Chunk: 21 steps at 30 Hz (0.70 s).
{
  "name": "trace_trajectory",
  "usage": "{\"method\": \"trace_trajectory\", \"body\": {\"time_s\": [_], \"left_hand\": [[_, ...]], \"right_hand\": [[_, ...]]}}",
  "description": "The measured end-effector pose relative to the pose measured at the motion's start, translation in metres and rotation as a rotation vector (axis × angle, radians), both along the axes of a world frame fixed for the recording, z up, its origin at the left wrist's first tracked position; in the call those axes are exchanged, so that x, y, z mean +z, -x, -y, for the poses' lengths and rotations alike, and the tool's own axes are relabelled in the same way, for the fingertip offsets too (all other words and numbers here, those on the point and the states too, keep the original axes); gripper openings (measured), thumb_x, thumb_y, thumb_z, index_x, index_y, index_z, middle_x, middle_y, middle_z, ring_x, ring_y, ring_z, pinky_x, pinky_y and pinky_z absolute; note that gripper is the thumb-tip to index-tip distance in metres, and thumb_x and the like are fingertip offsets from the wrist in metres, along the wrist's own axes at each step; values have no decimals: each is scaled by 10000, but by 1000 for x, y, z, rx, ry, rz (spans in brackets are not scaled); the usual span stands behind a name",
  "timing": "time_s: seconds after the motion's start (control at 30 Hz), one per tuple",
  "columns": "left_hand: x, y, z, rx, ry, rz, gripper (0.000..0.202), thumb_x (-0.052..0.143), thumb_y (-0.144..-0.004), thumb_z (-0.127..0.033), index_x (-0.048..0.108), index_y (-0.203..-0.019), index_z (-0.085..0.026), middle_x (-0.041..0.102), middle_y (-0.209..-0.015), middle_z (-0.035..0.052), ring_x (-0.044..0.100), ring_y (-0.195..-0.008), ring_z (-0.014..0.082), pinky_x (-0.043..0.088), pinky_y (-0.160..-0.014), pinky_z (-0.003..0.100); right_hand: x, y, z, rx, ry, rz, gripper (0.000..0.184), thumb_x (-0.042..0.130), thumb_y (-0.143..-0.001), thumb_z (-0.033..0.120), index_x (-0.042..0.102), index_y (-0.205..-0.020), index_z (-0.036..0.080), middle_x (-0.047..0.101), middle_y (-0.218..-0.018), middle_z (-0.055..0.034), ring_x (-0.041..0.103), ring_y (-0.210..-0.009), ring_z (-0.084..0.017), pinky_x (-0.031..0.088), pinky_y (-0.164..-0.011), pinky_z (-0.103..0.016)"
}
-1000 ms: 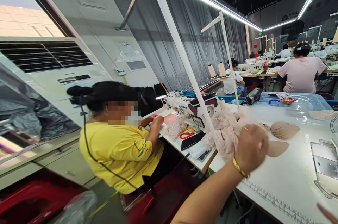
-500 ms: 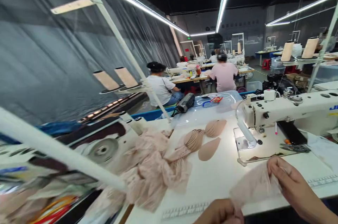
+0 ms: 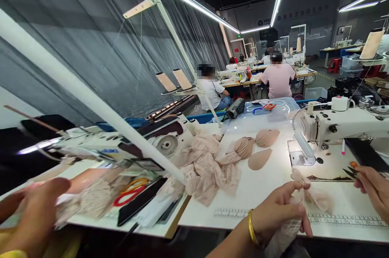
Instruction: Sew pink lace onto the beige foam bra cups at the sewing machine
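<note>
My left hand (image 3: 279, 207), with a gold-coloured bangle at the wrist, is closed around a thin beige lace fabric piece (image 3: 284, 233). The fabric's upper end sticks out past the fingers, over the table's front. At the right edge, my right hand (image 3: 372, 187) grips small thread snips (image 3: 350, 173), whose dark blades point left toward the fabric, apart from it. Behind both hands stands a white sewing machine (image 3: 352, 126) with its lamp lit. Left of it lie a heap of beige lace (image 3: 206, 168) and several flat beige teardrop-shaped pieces (image 3: 260, 159).
A co-worker's hand (image 3: 39, 213) handles fabric at the neighbouring machine on the left. A slanting white pole (image 3: 100, 108) crosses that side. Red-handled scissors (image 3: 129, 195) lie nearby. A clear plastic bin lid (image 3: 270, 116) is behind my table, with people seated beyond.
My view has swung left. The right hand has let go of the fabric and picked up the snips from the machine bed. The left hand has come up with the fabric.
</note>
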State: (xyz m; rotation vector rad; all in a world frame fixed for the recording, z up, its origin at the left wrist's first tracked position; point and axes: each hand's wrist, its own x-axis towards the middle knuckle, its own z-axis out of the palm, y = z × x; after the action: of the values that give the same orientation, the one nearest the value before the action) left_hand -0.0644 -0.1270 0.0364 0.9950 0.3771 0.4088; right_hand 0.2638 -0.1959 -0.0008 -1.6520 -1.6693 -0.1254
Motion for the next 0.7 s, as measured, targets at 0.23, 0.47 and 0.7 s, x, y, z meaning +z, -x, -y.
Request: {"method": "trace_trajectory", "body": {"time_s": [0.23, 0.47, 0.7], "left_hand": [[-6, -7, 1, -45, 20, 14, 681, 860, -844, -375, 499, -1388, -180, 766, -735, 46, 714, -594, 178, 493, -669, 248], [-1, 2, -5, -53, 21, -11, 714, 878, -806, -382, 518, -1374, -141, 758, -689, 46, 673, -550, 156, 463, -607, 216], [-1, 1, -6, -69, 8, -26, 753, 869, -800, -414, 495, -1400, -153, 757, -688, 36, 663, -549, 151, 432, -609, 218]], "right_hand": [[34, 95, 5, 254, -152, 328, 232, 483, -1109, 374, 684, -1063, 268, 764, -863, -37, 739, -709, -207, 532, -650, -304], [41, 110, -3, 220, -242, 387, 330, 431, -1130, 334, 690, -943, 249, 678, -702, 3, 654, -582, -160, 467, -629, -284], [44, 121, -4, 252, -282, 411, 284, 444, -1117, 283, 686, -974, 248, 684, -699, 5, 646, -571, -161, 458, -619, -291]]}}
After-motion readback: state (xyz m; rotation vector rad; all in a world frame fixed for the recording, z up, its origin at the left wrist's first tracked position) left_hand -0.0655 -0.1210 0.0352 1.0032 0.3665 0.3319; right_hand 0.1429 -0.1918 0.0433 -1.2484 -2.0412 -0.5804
